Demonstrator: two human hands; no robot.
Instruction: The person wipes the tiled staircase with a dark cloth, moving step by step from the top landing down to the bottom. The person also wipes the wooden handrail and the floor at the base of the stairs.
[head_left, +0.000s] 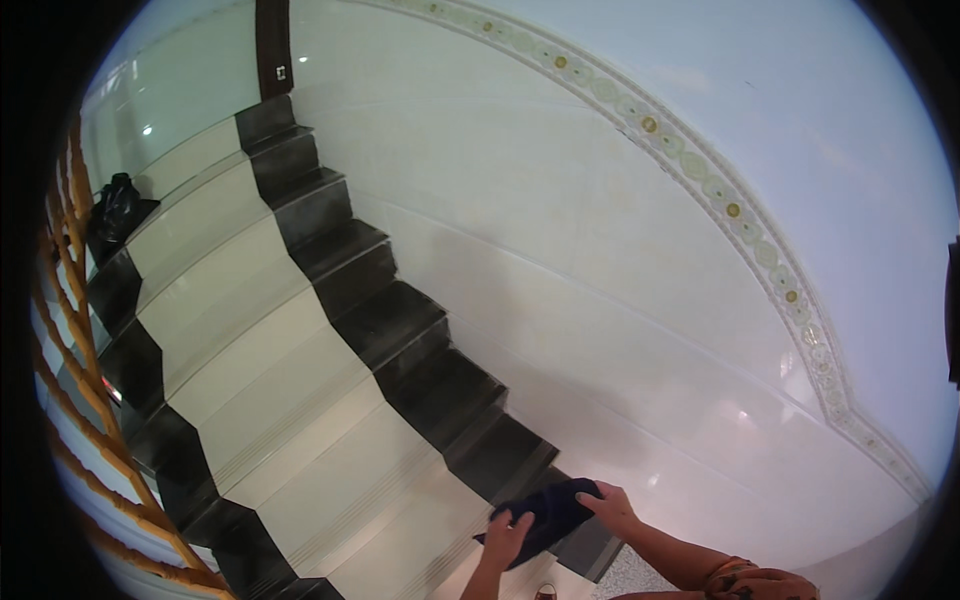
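A dark navy cloth (551, 517) is stretched between both hands, low in the head view, over the lower steps of a tiled staircase. My left hand (510, 534) grips its left end, with the thumb on top. At the cloth's upper right end, my right hand (609, 510) pinches the edge between thumb and fingers. The tip of a shoe (546, 592) shows below the cloth at the bottom edge.
Cream steps (300, 390) with black borders rise toward the upper left. A wooden railing (97, 375) runs along the left, and a tiled wall (570, 262) along the right. A black plastic bag (118, 208) sits on an upper step by the railing.
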